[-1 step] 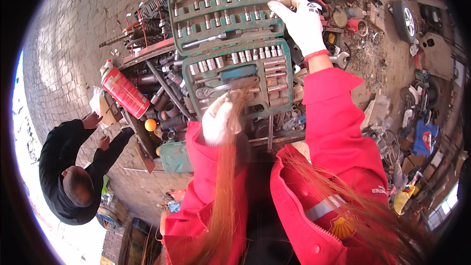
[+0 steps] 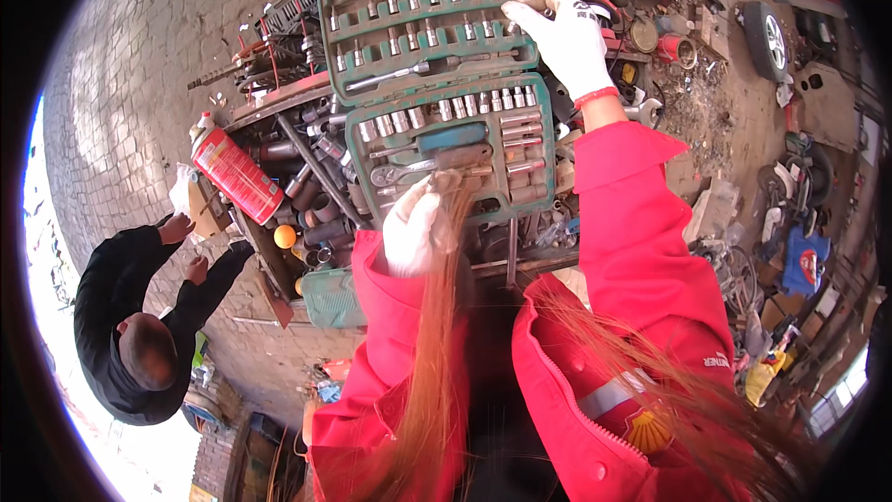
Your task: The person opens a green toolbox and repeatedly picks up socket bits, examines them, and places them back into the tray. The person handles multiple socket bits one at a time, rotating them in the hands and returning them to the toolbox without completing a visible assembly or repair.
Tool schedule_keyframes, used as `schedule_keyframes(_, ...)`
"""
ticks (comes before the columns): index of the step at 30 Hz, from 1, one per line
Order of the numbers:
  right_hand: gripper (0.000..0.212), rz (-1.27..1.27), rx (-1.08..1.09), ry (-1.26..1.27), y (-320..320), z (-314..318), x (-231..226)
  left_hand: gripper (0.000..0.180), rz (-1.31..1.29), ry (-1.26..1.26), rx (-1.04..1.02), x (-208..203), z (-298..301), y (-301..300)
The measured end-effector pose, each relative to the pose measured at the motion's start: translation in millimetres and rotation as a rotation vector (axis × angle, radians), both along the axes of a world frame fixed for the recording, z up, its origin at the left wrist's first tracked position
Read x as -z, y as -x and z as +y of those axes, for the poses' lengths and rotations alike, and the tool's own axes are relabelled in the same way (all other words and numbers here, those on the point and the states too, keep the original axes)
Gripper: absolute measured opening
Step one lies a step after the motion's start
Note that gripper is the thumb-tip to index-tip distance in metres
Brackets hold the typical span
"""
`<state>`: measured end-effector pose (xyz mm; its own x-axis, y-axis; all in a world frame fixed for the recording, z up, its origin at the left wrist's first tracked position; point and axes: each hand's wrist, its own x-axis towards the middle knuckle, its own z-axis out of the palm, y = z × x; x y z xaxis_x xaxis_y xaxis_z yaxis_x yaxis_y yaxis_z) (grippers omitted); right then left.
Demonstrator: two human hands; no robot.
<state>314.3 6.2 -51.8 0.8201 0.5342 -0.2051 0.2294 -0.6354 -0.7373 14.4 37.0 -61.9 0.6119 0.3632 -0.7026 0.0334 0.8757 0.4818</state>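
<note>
- The right hand (image 2: 569, 37), in a white glove below a red sleeve, reaches to the upper right corner of the open green socket-set case (image 2: 437, 84); its fingers curl onto the case's top rim and the row of sockets there, gripping the edge rather than lifting anything out.
- The left hand (image 2: 418, 228), also in a white glove, sits at the case's lower edge, just under the ratchet handle (image 2: 418, 170); long reddish hair hangs across it, so I cannot tell whether it is wide, narrow or holding something.
- The case lies open in 2 halves, upper and lower, both filled with chrome sockets in rows, and it rests on top of a cluttered tool cart (image 2: 307, 204) full of dark pipes and bars.
- A red spray can (image 2: 237, 175) lies tilted at the cart's left edge, with a small orange ball (image 2: 285, 236) just below it.
- A second person in black (image 2: 139, 316) stands at the left, both hands near the cart's corner.
</note>
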Motion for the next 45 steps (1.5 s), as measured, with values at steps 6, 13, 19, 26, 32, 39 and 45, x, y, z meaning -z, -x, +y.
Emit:
schedule_keyframes(6,0.054,-0.212,-0.115,0.098,0,-5,17,0.029,-0.005,0.015,0.018,-2,1,0)
schedule_keyframes(13,0.091,-0.121,0.152,0.225,6,-6,18,0.027,-0.008,0.038,0.003,-5,2,-2)
schedule_keyframes(19,0.08,-0.092,0.094,0.219,10,-8,21,0.028,-0.018,0.016,-0.02,-3,1,-3)
schedule_keyframes(26,0.073,-0.152,0.14,0.079,15,-12,31,0.031,-0.012,0.079,-0.06,-6,2,-7)
schedule_keyframes(32,0.034,-0.092,0.133,-0.183,26,-23,29,0.034,-0.008,0.092,-0.055,0,1,-4)
schedule_keyframes(39,0.033,-0.231,-0.195,0.072,30,9,17,0.034,0.002,0.044,-0.026,-4,1,-5)
schedule_keyframes(45,0.038,-0.224,-0.113,0.399,46,47,15,0.034,0.034,0.005,-0.02,-7,0,-7)
